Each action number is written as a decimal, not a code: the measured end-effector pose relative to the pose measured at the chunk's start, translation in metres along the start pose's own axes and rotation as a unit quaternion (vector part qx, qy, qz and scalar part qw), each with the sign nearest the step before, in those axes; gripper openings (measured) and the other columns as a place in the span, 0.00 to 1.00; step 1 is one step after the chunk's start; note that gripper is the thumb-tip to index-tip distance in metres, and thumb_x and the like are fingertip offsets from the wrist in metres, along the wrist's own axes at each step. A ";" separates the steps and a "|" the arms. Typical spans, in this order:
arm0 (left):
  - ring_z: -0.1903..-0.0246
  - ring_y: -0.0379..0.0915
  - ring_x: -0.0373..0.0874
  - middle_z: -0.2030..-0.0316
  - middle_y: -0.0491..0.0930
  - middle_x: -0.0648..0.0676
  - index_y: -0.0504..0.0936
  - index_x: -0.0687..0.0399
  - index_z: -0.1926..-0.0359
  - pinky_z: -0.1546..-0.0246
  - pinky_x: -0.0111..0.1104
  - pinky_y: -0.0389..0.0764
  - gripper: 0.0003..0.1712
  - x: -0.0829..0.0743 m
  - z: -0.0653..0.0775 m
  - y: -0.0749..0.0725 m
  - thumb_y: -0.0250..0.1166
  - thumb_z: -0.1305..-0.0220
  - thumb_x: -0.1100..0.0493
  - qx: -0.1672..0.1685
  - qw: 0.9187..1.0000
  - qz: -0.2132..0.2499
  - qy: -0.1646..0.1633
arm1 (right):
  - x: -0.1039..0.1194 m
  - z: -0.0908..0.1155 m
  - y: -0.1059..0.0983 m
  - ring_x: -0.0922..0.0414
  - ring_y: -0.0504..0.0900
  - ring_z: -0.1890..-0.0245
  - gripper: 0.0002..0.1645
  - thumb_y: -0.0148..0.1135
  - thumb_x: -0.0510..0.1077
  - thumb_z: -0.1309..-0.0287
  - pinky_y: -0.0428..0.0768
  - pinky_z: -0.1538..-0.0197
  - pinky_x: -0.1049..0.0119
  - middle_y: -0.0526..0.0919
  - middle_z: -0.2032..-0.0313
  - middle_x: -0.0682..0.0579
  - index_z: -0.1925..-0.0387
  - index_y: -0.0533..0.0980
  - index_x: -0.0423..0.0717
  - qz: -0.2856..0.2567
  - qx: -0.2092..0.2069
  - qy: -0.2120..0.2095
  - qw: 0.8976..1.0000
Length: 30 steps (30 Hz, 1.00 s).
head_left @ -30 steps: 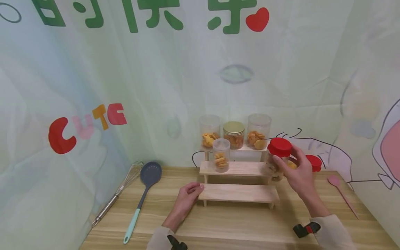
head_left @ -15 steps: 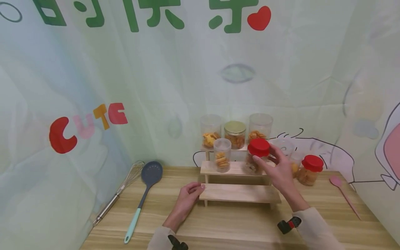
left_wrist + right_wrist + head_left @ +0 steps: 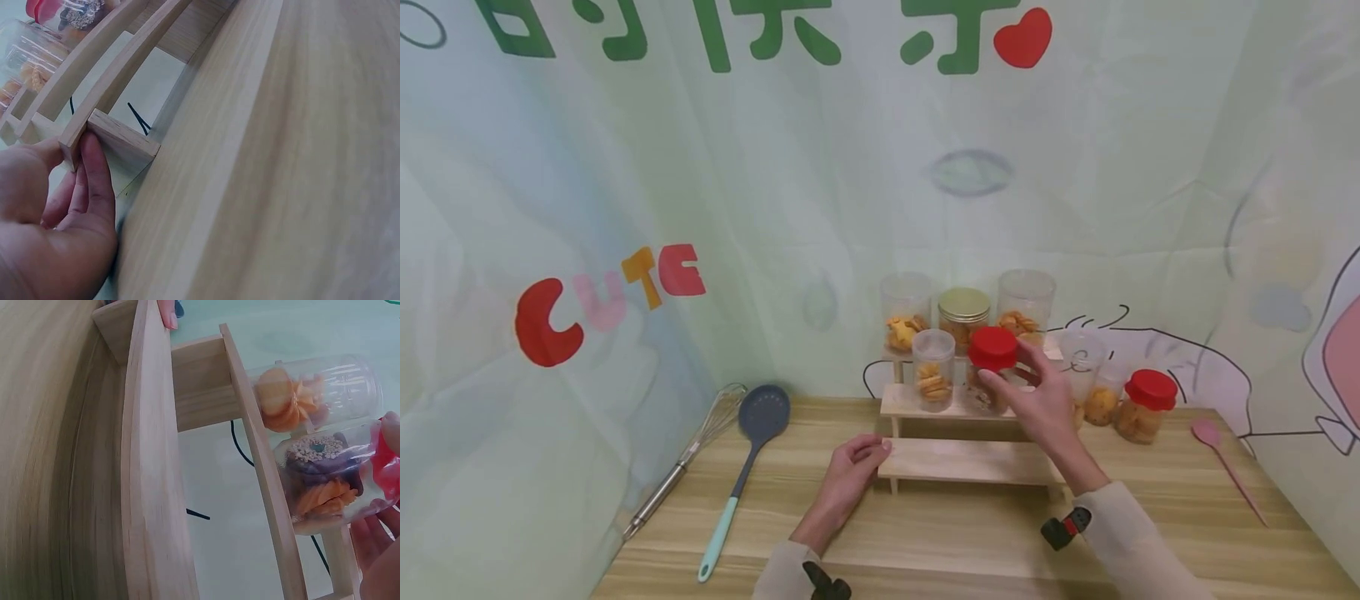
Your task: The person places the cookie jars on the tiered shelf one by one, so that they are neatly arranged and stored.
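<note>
In the head view my right hand [image 3: 1043, 408] grips a clear jar with a red lid [image 3: 992, 350] at the middle step of a three-tier wooden stand [image 3: 970, 460]. Chocolate and orange cookies show through its wall in the right wrist view, where the jar [image 3: 325, 481] stands on or just over the step. Close to its left is a small clear jar of cookies [image 3: 933, 375]. My left hand [image 3: 847, 479] pinches the left end of the lowest step, thumb on top and fingers [image 3: 97, 172] beneath.
On the top step stand two clear jars and a gold-lidded jar [image 3: 963, 307]. Right of the stand are another red-lidded jar [image 3: 1150, 396], clear jars [image 3: 1102, 404] and a pink spoon [image 3: 1208, 433]. A skimmer [image 3: 763, 414] and whisk [image 3: 681, 467] lie left. A printed cloth hangs behind.
My right hand has carried the red-lidded jar leftward along the middle step, from its right end to beside the small clear jar. My left hand stays on the lowest step.
</note>
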<state>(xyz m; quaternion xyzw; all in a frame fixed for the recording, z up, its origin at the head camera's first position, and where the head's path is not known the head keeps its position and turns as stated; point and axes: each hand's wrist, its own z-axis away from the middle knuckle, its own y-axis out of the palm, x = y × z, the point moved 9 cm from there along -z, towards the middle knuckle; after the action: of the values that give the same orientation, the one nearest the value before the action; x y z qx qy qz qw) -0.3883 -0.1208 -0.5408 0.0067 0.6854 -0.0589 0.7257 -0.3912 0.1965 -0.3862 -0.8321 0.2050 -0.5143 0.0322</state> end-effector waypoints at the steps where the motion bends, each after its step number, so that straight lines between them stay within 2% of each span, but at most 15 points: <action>1: 0.52 0.83 0.40 0.45 0.88 0.59 0.81 0.62 0.35 0.53 0.31 0.82 0.31 0.000 0.000 0.000 0.69 0.24 0.43 0.001 1.000 0.001 0.002 | 0.001 0.000 0.001 0.42 0.83 0.33 0.50 0.82 0.59 0.40 0.81 0.32 0.40 0.80 0.28 0.44 0.22 0.70 0.49 -0.004 0.002 -0.001 1.000; 5: 0.52 0.83 0.40 0.45 0.88 0.60 0.81 0.62 0.34 0.52 0.31 0.84 0.31 -0.001 0.000 0.000 0.69 0.23 0.43 0.002 1.000 0.002 0.001 | 0.002 -0.001 0.004 0.40 0.83 0.32 0.51 0.83 0.57 0.41 0.81 0.33 0.40 0.79 0.27 0.42 0.22 0.70 0.48 -0.013 0.012 -0.004 1.000; 11: 0.51 0.84 0.41 0.44 0.88 0.60 0.81 0.62 0.34 0.51 0.31 0.84 0.30 -0.002 0.001 -0.001 0.69 0.23 0.44 0.001 1.000 0.005 0.004 | -0.004 0.003 0.005 0.40 0.81 0.31 0.53 0.83 0.56 0.40 0.80 0.31 0.42 0.76 0.25 0.42 0.21 0.67 0.48 0.016 0.044 -0.010 0.999; 17: 0.49 0.84 0.41 0.42 0.87 0.60 0.80 0.62 0.33 0.49 0.33 0.86 0.31 0.000 0.000 0.000 0.68 0.23 0.43 0.003 1.000 0.003 0.003 | -0.016 0.015 -0.010 0.41 0.80 0.31 0.46 0.78 0.55 0.34 0.78 0.29 0.42 0.78 0.27 0.43 0.21 0.68 0.53 0.016 0.051 -0.012 0.998; 19: 0.49 0.84 0.41 0.42 0.87 0.61 0.80 0.62 0.33 0.48 0.33 0.86 0.32 0.000 0.000 0.000 0.68 0.22 0.43 0.003 1.000 0.001 0.005 | -0.019 0.019 -0.020 0.43 0.81 0.31 0.42 0.76 0.55 0.32 0.81 0.30 0.50 0.80 0.29 0.44 0.22 0.70 0.53 0.027 0.042 -0.015 0.999; 21: 0.49 0.84 0.41 0.42 0.87 0.61 0.80 0.63 0.33 0.49 0.33 0.86 0.32 0.000 0.000 0.000 0.68 0.22 0.43 0.004 1.000 0.001 0.007 | -0.020 0.022 -0.030 0.44 0.82 0.33 0.38 0.75 0.53 0.30 0.82 0.33 0.62 0.82 0.31 0.44 0.24 0.72 0.52 0.043 0.029 -0.023 0.998; 24: 0.50 0.84 0.41 0.42 0.87 0.60 0.80 0.62 0.33 0.50 0.32 0.85 0.31 0.000 0.001 0.001 0.68 0.23 0.43 0.004 1.000 0.001 0.006 | -0.022 0.026 -0.048 0.49 0.83 0.35 0.33 0.73 0.49 0.29 0.78 0.37 0.78 0.84 0.33 0.45 0.27 0.75 0.49 0.057 0.007 -0.039 0.998; 26: 0.50 0.83 0.41 0.43 0.87 0.60 0.80 0.62 0.33 0.51 0.32 0.84 0.31 0.000 0.000 0.001 0.68 0.23 0.42 0.003 1.000 -0.001 0.005 | -0.024 0.027 -0.059 0.55 0.83 0.37 0.31 0.73 0.44 0.29 0.76 0.40 0.83 0.84 0.35 0.42 0.28 0.77 0.47 0.057 -0.008 -0.050 0.997; 30: 0.51 0.83 0.40 0.44 0.88 0.59 0.81 0.61 0.34 0.53 0.31 0.82 0.31 0.000 0.000 0.001 0.69 0.24 0.42 0.002 1.000 -0.006 0.005 | -0.034 0.030 -0.084 0.71 0.82 0.43 0.29 0.73 0.38 0.30 0.77 0.43 0.85 0.85 0.37 0.38 0.30 0.78 0.42 0.061 -0.037 -0.051 0.996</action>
<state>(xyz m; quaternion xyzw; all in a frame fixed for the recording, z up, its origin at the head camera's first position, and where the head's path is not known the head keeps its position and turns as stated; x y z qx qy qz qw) -0.3878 -0.1200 -0.5411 0.0041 0.6890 -0.0642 0.7219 -0.3522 0.2817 -0.4071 -0.8437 0.2723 -0.4606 0.0430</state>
